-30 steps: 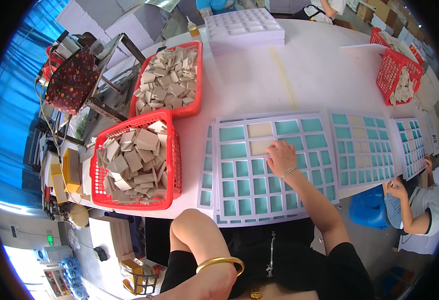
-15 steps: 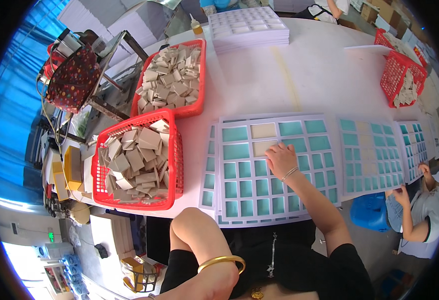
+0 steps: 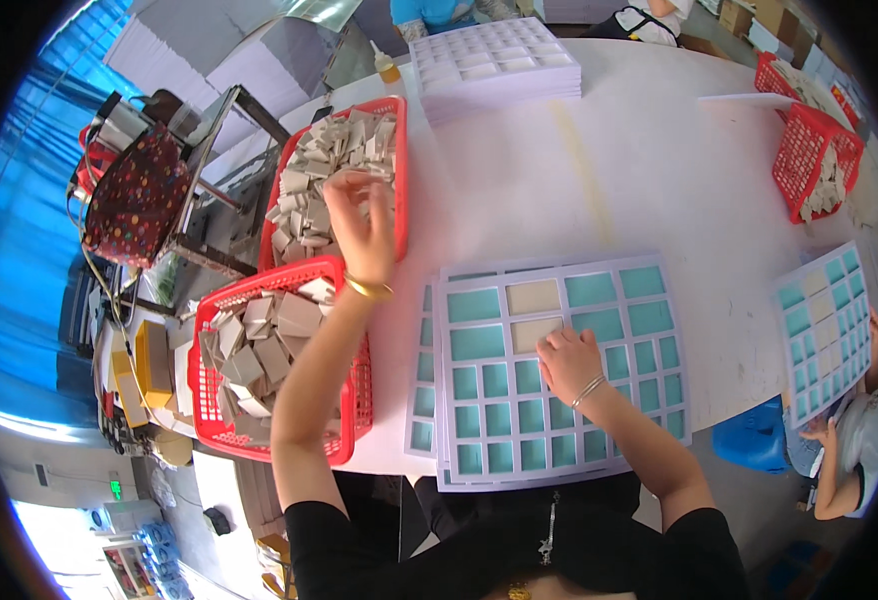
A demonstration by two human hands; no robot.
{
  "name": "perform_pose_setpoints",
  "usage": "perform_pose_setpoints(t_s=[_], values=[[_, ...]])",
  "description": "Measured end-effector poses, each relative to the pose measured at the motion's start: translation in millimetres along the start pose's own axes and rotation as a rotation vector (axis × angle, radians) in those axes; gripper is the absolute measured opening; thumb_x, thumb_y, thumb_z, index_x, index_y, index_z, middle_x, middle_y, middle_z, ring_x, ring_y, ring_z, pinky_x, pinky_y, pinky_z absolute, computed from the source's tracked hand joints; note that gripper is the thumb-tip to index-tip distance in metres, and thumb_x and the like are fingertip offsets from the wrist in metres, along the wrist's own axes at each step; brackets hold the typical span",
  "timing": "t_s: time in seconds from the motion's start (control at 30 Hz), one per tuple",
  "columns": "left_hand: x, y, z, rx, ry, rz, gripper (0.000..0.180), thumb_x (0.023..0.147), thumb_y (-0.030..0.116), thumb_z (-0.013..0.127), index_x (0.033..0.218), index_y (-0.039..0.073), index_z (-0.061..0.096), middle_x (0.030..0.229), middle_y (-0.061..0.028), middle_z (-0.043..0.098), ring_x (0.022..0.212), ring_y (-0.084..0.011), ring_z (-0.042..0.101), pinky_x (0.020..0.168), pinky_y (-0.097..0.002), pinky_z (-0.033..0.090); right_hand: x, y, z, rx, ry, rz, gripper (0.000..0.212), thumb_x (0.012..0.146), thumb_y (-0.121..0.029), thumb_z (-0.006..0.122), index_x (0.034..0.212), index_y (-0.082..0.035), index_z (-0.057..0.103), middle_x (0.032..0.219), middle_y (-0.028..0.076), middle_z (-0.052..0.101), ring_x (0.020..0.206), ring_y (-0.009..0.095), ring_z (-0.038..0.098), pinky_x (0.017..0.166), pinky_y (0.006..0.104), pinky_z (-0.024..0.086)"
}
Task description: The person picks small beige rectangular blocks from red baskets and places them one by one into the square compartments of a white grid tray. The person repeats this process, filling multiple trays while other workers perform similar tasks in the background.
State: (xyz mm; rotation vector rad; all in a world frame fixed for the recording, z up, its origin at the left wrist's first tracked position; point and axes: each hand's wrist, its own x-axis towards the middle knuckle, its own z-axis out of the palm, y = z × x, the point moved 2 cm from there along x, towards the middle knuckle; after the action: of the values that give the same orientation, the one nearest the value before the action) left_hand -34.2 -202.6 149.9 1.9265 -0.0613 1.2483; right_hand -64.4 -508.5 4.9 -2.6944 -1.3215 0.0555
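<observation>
My left hand (image 3: 363, 218), with a gold bangle at its wrist, is raised over the far red basket (image 3: 400, 165). Its fingers are bent and apart, and I see nothing between them. Grey-beige rectangular pieces (image 3: 299, 205) fill that basket. On the grid board (image 3: 479, 377), white with turquoise compartments, rests my right hand (image 3: 571, 365). Its fingers are curled together at the lower beige piece (image 3: 531, 334); anything under the fingertips is hidden. A second beige piece (image 3: 533, 296) fills the compartment above. More boards lie underneath, their edges showing at the left.
A nearer red basket (image 3: 341, 440) holds more pieces. At the far side are a stack of white grid boards (image 3: 504, 85) and a squeeze bottle (image 3: 387, 68). To the right, another person (image 3: 844, 450) holds a tilted grid board (image 3: 827, 330); red baskets (image 3: 799, 160) stand beyond.
My left hand has swung from the lower edge out over the far basket. My right hand stays on the board. At right, the other person's board has been lifted and moved away from mine.
</observation>
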Motion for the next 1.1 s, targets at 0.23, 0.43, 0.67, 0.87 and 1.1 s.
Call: perform_pose_setpoints(t_s=[0.23,0.43,0.67,0.87,1.1], values=[[7,-233,-44,0.909,-0.346,-0.600,0.051,0.080,0.024,0.064,0.123,0.006,0.044,0.124,-0.0224,0.048,0.119,-0.0384,0.043,0.098,-0.0477,0.041,-3,-1,1,0.022,0.014,0.000,0.029,0.080,-0.025,0.063,0.106,-0.012,0.060,0.101,0.002,0.056,0.095,0.017,0.053,0.079,0.0385,0.034],[-1,-239,-4,1.271,-0.468,-0.785,0.058,0.084,0.043,0.061,0.131,0.012,0.046,0.140,-0.0156,0.040,0.129,-0.0367,0.037,0.098,-0.0495,0.042,-5,1,-4,0.100,0.035,0.014,0.030,0.079,-0.023,0.065,0.106,-0.012,0.058,0.097,0.001,0.056,0.093,0.017,0.054,0.080,0.0392,0.034],[-3,-239,1,1.506,-0.829,-0.464,0.039,0.093,0.041,0.047,0.119,0.013,0.056,0.129,-0.0121,0.052,0.121,-0.0353,0.045,0.089,-0.0475,0.049,-6,2,-1,0.125,0.058,0.029,0.030,0.079,-0.022,0.065,0.106,-0.012,0.058,0.097,0.001,0.057,0.094,0.017,0.055,0.081,0.0395,0.034],[-10,-252,-19,1.360,-0.705,-0.562,0.043,0.089,0.040,0.050,0.124,0.014,0.050,0.125,-0.0132,0.053,0.111,-0.0350,0.057,0.083,-0.0464,0.052,-5,-1,0,0.119,0.059,0.024,0.029,0.079,-0.022,0.065,0.106,-0.011,0.058,0.097,0.001,0.057,0.094,0.017,0.055,0.081,0.0394,0.034],[-11,-247,-21,1.205,-0.606,-0.634,0.040,0.082,0.027,0.062,0.119,0.016,0.051,0.116,-0.0170,0.058,0.101,-0.0364,0.062,0.082,-0.0452,0.051,-5,-1,2,0.136,0.037,0.033,0.027,0.081,-0.022,0.063,0.105,-0.010,0.059,0.098,0.001,0.057,0.097,0.017,0.054,0.081,0.0397,0.034]])
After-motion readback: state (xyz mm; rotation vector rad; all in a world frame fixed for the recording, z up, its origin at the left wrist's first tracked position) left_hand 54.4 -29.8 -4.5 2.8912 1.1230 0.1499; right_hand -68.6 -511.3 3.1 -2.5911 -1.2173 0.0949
